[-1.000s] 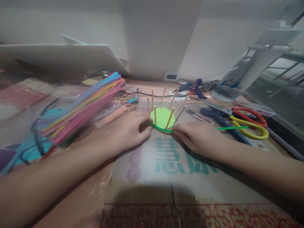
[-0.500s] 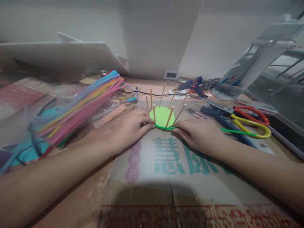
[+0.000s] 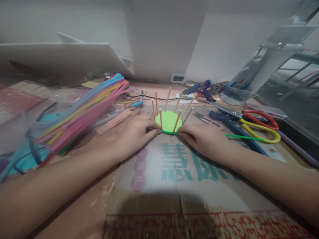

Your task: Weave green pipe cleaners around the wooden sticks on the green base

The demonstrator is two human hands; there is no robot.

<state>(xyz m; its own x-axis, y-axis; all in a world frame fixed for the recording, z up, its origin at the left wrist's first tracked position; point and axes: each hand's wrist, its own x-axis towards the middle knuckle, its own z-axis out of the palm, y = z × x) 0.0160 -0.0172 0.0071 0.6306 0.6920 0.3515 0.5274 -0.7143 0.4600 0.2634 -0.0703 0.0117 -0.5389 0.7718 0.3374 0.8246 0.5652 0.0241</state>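
A bright green disc (image 3: 168, 121) lies on the board, with several thin wooden sticks (image 3: 177, 121) standing around its edge, some leaning outward. Along the disc's near rim runs a green pipe cleaner (image 3: 245, 137), whose free length comes out past my right hand toward the right. At the disc's left front, my left hand (image 3: 139, 134) is closed in a pinch on the pipe cleaner at the rim. My right hand (image 3: 204, 137) pinches the same pipe cleaner at the right front of the disc. Both sets of fingertips partly hide the rim.
On the left lies a bundle of coloured pipe cleaners (image 3: 87, 111) in clear plastic. Scissors (image 3: 261, 124) with red and yellow handles and small snips (image 3: 208, 120) are on the right. Behind the disc sit a blue glue gun (image 3: 199, 89) with a lit red light and a clear bottle (image 3: 239, 89).
My right hand has drawn slightly left, closer to the disc. The pipe cleaner's front stretch now hugs the rim more tightly. The whole view has shifted a little.
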